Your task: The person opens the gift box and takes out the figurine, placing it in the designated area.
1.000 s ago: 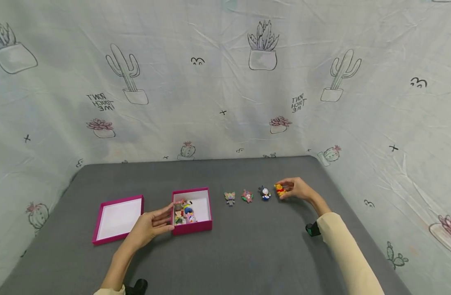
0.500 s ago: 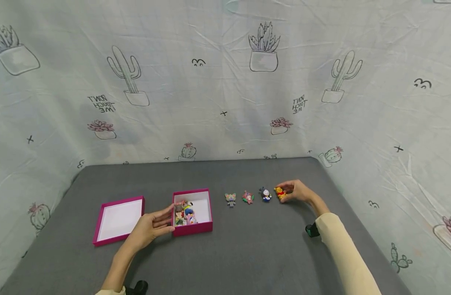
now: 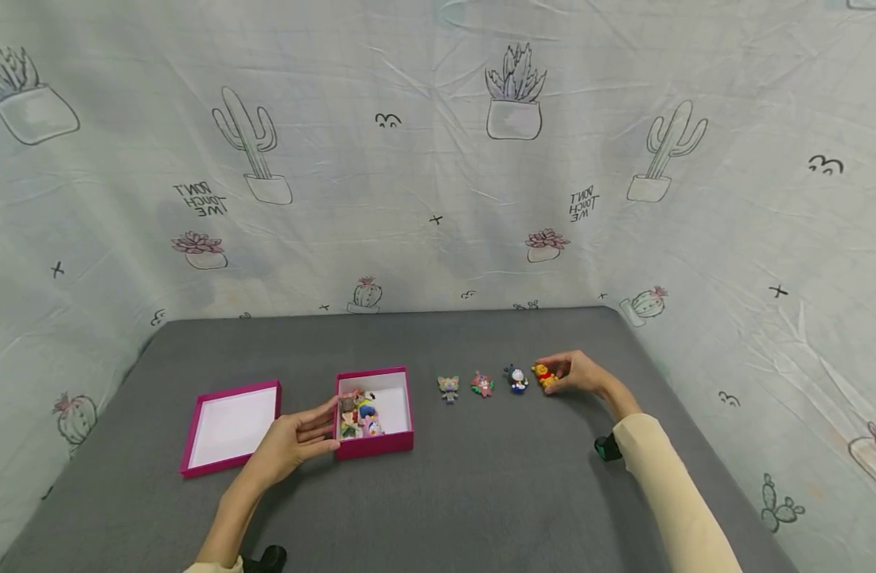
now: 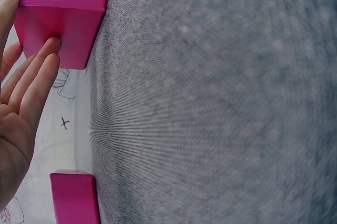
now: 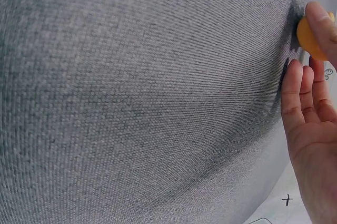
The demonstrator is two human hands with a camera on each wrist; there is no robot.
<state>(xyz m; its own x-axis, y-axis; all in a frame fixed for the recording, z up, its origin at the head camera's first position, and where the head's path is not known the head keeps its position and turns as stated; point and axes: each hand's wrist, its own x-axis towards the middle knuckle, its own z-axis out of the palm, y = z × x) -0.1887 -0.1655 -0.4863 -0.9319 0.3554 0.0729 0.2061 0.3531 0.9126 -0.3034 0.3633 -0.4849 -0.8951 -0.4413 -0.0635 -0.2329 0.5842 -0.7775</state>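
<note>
In the head view, my left hand [image 3: 283,447] rests against the left side of a magenta open box [image 3: 375,446], its fingers nearly straight. Inside, several small cartoon figurines [image 3: 366,410] crowd the box's left half. The left wrist view shows fingertips [image 4: 53,42] touching the box wall [image 4: 76,45]. My right hand [image 3: 582,372] pinches a yellow-and-red Winnie the Pooh figurine [image 3: 543,374] at the right end of a row. In the right wrist view, the thumb [image 5: 320,26] lies over the figurine's yellow part [image 5: 308,37]; the rest is hidden.
Left of the box lies a magenta lid [image 3: 233,430], white inside up. The row also has a grey cat-like figurine [image 3: 448,388], a pink figurine [image 3: 483,385] and a dark blue-and-white figurine [image 3: 516,380]. A patterned cloth [image 3: 438,263] hangs behind the grey table [image 3: 466,501].
The right fingers shift very slightly at the Winnie the Pooh figurine, which stays in the row. The left hand and box keep their places; the head view tilts a little.
</note>
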